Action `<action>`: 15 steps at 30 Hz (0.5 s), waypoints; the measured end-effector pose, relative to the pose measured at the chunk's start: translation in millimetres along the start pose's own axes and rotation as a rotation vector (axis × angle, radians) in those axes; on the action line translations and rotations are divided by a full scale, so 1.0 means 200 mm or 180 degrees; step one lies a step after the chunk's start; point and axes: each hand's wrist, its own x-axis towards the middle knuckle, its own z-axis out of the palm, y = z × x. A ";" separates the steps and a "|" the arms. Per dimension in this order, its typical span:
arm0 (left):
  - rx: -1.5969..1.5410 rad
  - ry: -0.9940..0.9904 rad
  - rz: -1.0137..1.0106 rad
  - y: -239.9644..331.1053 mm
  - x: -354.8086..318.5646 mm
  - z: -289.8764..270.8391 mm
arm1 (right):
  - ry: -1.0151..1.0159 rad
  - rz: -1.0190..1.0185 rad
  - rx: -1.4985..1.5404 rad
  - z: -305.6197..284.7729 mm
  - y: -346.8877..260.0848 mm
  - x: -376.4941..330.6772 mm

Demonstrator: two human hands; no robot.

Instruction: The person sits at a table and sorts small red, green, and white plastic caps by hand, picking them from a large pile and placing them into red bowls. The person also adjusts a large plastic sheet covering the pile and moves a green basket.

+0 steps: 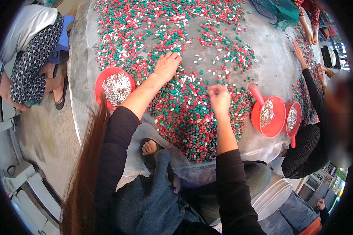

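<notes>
Small red, green and white pieces (184,129) lie spread and heaped over a sheet in front of me. My left hand (168,66) rests on them farther out, fingers stretched and apart, with nothing visible in it. Nearer and to the right, my right hand (219,98) hovers over the heap with its fingers curled together. Its fingertips are slightly blurred, and whatever they pinch is hidden. Beside my left forearm stands a red bowl (99,81) of pale, shiny, link-like pieces. A red dipper (277,125) with a handle, holding similar pieces, stands to my right.
Another red dipper (296,113) sits next to the first. Transparent plastic sheeting (82,51) lies under the pieces. At the right, other people's hands (299,53) reach over more pieces. A person in patterned trousers (37,51) sits at the left. Stacked white plastic (276,197) is at lower right.
</notes>
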 end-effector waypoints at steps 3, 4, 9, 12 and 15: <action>0.0020 -0.0077 0.0063 -0.02 0.01 0.02 | -0.0352 0.1893 0.3237 -0.15 0.09 0.01; -0.0059 -0.0097 0.0109 -0.03 0.01 0.02 | -0.0299 0.1983 0.3732 -0.16 0.11 0.00; -0.0286 -0.0138 0.0198 -0.04 0.01 0.00 | -0.0761 0.1319 0.1864 -0.11 0.10 0.05; -0.0328 -0.0206 0.0161 -0.05 0.03 0.00 | -0.0764 0.0954 -0.1095 -0.01 0.03 0.10; -0.0279 -0.0244 0.0106 -0.04 0.03 -0.01 | -0.0999 0.1203 -0.1807 0.00 -0.04 0.14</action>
